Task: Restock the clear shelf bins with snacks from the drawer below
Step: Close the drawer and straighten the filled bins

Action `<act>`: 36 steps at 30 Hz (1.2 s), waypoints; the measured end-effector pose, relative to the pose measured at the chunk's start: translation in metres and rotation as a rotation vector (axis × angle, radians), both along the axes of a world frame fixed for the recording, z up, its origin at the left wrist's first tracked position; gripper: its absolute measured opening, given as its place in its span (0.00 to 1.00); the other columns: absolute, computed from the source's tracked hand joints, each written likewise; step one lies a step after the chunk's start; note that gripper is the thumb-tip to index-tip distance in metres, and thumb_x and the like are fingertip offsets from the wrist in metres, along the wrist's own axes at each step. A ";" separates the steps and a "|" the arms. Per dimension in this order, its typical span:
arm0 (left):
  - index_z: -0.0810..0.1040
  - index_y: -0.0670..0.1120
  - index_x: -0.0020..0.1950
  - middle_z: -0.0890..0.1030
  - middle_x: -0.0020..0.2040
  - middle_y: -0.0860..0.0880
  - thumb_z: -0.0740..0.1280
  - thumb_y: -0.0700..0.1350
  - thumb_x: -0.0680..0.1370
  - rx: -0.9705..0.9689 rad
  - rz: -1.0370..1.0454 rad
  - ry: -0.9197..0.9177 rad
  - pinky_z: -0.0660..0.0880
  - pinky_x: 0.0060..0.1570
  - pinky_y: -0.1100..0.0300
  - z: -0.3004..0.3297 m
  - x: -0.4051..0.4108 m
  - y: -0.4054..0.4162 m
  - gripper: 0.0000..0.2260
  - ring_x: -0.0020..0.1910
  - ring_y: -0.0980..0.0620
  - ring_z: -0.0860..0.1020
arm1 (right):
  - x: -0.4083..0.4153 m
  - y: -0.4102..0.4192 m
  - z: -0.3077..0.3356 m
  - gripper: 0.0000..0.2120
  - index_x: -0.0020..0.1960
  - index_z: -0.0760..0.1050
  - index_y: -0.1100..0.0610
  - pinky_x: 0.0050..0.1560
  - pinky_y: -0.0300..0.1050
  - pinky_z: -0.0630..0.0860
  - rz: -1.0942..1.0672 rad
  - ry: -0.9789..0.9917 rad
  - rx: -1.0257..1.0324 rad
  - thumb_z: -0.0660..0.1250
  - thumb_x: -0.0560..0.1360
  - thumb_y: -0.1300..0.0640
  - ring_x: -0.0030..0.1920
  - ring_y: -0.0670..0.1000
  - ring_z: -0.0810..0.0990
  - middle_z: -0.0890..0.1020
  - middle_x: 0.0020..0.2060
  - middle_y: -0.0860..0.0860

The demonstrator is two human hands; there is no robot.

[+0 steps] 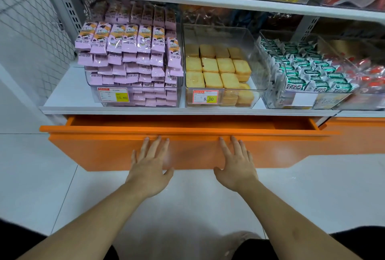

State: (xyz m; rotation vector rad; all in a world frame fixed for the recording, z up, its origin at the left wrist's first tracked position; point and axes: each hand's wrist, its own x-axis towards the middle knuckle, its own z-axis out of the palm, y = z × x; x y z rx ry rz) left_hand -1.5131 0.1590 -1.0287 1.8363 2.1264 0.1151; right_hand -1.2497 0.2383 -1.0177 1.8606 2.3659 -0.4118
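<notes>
Below, white tiled floor (31,166); left hand (151,163) and right hand (236,163) flat, fingers straight, against orange drawer (93,147).

Pink-snack bin tag (113,95) — 15.80, biscuit bin tag (205,97) — 8.00

Two bare forearms reached forward side by side from the bottom of the view, a little apart. The left hand (150,163) and the right hand (236,164) both lay palm-forward, backs to the camera, fingers straight and slightly spread, thumbs pointing toward each other.
</notes>
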 end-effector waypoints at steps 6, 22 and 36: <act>0.35 0.58 0.83 0.36 0.84 0.57 0.61 0.65 0.79 0.002 0.028 -0.003 0.49 0.81 0.40 -0.004 -0.003 0.028 0.43 0.82 0.46 0.31 | -0.009 0.023 -0.004 0.47 0.83 0.33 0.39 0.83 0.60 0.46 -0.030 0.015 -0.003 0.63 0.77 0.39 0.83 0.59 0.36 0.36 0.84 0.48; 0.33 0.57 0.83 0.34 0.83 0.56 0.61 0.68 0.78 0.002 0.030 0.024 0.53 0.81 0.40 -0.011 -0.012 0.068 0.46 0.81 0.46 0.28 | -0.021 0.064 -0.022 0.46 0.82 0.31 0.37 0.83 0.60 0.46 -0.059 0.062 0.027 0.60 0.78 0.31 0.83 0.60 0.37 0.34 0.83 0.46; 0.56 0.50 0.84 0.61 0.81 0.50 0.60 0.56 0.84 0.027 -0.141 -0.078 0.63 0.77 0.53 0.077 0.020 0.066 0.30 0.79 0.48 0.62 | -0.013 0.061 0.095 0.30 0.81 0.63 0.41 0.72 0.48 0.70 0.080 0.181 -0.132 0.64 0.81 0.43 0.77 0.50 0.67 0.66 0.80 0.46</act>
